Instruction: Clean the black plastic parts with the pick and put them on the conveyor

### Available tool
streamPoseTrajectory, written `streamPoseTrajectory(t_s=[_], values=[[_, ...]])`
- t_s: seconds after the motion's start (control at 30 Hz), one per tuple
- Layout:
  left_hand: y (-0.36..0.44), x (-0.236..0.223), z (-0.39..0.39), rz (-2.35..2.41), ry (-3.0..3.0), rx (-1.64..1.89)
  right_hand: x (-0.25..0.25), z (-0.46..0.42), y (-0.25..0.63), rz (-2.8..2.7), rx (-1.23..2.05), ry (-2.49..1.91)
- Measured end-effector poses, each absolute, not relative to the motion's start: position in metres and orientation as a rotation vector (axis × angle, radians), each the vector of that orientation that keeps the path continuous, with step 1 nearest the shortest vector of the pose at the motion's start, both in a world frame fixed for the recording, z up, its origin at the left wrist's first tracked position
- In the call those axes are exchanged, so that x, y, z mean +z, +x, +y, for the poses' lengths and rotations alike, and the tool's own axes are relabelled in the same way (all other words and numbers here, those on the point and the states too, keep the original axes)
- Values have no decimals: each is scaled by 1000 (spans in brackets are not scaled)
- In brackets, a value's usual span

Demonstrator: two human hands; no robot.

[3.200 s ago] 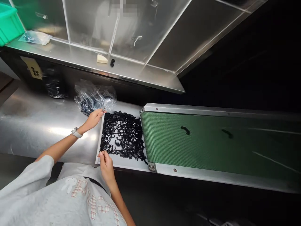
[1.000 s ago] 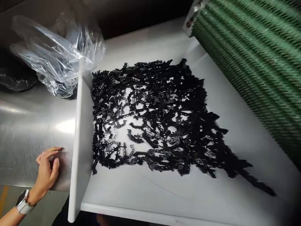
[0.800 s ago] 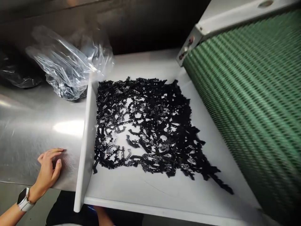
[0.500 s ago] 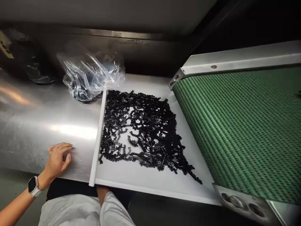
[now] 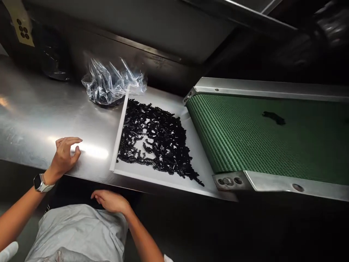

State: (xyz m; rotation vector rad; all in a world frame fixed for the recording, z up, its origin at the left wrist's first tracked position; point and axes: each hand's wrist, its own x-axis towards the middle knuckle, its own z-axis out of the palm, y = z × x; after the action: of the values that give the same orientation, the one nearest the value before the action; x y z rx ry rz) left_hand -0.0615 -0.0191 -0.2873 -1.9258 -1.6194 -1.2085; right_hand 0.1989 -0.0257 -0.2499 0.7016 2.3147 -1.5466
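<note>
My left hand [image 5: 65,154] rests at the front of the steel table with a watch on its wrist. Its thumb and fingers are apart, and nothing is between them. Over my lap, just off the table's edge, my right hand [image 5: 110,200] hangs relaxed with loosely bent fingers and no object visible in it. To the right of my left hand lies a white tray [image 5: 136,174] with a raised rim. Many small black plastic parts [image 5: 166,145] are spread across it in a tangled layer, thinner near the middle left.
A green conveyor belt [image 5: 231,142] with metal side rails ends against the tray's right side. One dark part [image 5: 274,118] lies on the belt. Behind the tray stands a clear plastic bag [image 5: 109,85] with black contents. The steel table [image 5: 27,120] extends left.
My view has swung to the right, showing more of the belt and a dark part on it. My right hand has come out from below the tray's edge into sight. My left hand stays on the table.
</note>
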Motion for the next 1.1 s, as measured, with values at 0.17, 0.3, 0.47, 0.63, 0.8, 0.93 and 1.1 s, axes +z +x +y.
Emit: streamPoseTrajectory(t_s=[0.17, 0.3, 0.47, 0.63, 0.8, 0.93, 1.1], values=[[-69, -293, -13, -1622, -1943, -1312, -155, -20, 261, 2830, -1568, 776], [-72, -294, -11, -1663, -1926, -1288, -136, 46, 237, 2742, -666, 1492], [-71, -290, -14, -1706, -1906, -1241, -171, 110, 190, 2474, -538, 1297], [-70, -287, -20, -1713, -1936, -1194, -177, 105, 201, 2463, -602, 1212], [-71, -285, -25, -1780, -1978, -1211, -169, 93, 221, 2500, -661, 1322], [-73, -287, -26, -1767, -2015, -1238, -165, 86, 234, 2593, -690, 1454], [-68, -283, -28, -1809, -2010, -1387, -166, 79, 243, 2654, -959, 1618]])
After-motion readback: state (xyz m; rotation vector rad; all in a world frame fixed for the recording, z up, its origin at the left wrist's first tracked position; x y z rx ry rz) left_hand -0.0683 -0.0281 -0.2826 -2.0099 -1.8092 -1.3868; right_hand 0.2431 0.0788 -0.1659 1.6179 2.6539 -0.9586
